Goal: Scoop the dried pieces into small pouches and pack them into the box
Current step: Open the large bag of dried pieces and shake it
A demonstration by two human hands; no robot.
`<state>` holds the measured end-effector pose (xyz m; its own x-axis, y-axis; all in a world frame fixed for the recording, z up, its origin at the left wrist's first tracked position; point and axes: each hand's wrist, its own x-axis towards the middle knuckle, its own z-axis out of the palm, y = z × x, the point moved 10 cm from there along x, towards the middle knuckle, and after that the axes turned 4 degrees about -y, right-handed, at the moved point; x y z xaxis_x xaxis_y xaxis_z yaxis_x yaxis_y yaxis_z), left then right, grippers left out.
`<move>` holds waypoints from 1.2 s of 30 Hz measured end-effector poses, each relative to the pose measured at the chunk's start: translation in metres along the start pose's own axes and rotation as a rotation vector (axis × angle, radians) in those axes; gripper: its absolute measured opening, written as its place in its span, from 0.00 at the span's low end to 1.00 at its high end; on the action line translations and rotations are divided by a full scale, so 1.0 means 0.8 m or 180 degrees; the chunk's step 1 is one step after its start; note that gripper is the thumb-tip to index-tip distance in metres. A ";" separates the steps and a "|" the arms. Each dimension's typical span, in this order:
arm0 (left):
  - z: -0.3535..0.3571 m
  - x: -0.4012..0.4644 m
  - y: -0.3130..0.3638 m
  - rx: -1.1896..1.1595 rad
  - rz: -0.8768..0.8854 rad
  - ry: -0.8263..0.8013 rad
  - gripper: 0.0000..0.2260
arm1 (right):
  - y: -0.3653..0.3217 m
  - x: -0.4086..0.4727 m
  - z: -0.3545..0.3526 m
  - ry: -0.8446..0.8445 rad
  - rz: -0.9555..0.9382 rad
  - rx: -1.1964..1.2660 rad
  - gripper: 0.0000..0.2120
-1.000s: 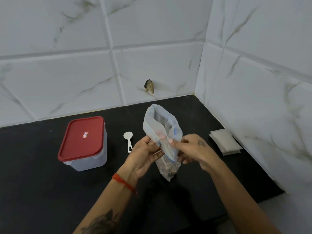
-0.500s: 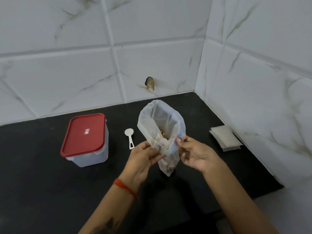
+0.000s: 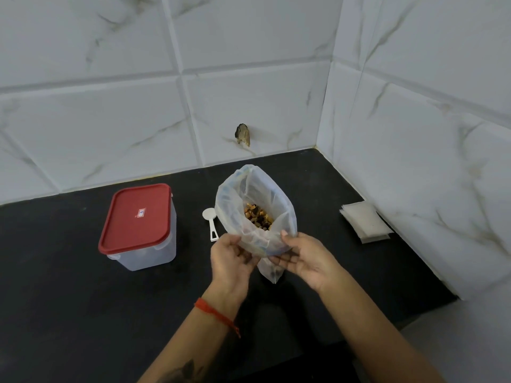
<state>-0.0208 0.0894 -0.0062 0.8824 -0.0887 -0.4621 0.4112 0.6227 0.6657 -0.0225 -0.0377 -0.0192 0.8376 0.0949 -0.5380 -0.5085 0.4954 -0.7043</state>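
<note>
Both hands, left [image 3: 231, 258] and right [image 3: 304, 258], pinch the bag [image 3: 249, 205] open; dried pieces [image 3: 258, 217] visible inside. Box [image 3: 139, 228] at 9 o'clock, lid on.

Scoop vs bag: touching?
Cannot tell. In the head view the bag overlaps the bowl edge of the white scoop lying on the counter; one view cannot separate contact from overlap.

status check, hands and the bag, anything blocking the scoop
Left hand and right hand both hold plastic bag, mouth open, dried pieces showing. White scoop untouched on counter, bag edge just in front. Box lidded.
</note>
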 end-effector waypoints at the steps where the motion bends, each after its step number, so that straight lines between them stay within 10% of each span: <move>1: -0.002 0.000 0.003 0.0572 0.0086 0.0067 0.09 | -0.003 -0.001 -0.001 0.0061 -0.0126 -0.0263 0.09; 7: -0.009 0.006 0.005 0.0924 0.0183 0.0190 0.10 | -0.029 -0.014 -0.005 0.0350 -0.0654 -0.1174 0.07; 19: 0.006 0.025 -0.050 -0.0651 -0.0932 -0.0354 0.11 | 0.023 0.007 -0.006 -0.0091 0.0326 0.1242 0.07; 26: -0.012 0.027 -0.022 0.1221 -0.0270 0.0115 0.08 | -0.033 0.005 -0.055 0.1219 -0.0567 -0.2199 0.13; 36: 0.005 0.021 0.037 0.1996 0.0718 0.0438 0.07 | -0.099 0.007 -0.009 0.1528 -0.2023 -0.3779 0.06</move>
<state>0.0070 0.1032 0.0086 0.9420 0.1159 -0.3148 0.3120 0.0420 0.9491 0.0210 -0.0829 0.0305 0.9568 -0.2802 0.0772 -0.1426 -0.6840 -0.7154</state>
